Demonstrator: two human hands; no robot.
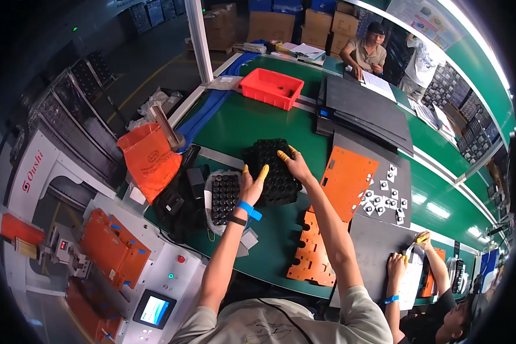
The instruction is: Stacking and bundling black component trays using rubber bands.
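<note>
Left hand (pixel 251 187), right hand (pixel 296 166) half-curled, gripping black tray (pixel 280 186); pale bin (pixel 207 204) holds round black parts (pixel 225 194).

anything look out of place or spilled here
Nothing is clearly spilled or damaged. The oddest spot is the white pieces with dark centres, strewn unevenly over a dark sheet, whereas the dark round parts in the pale tray sit in rows. The orange bag also slumps crookedly at the bench's left edge.
</note>
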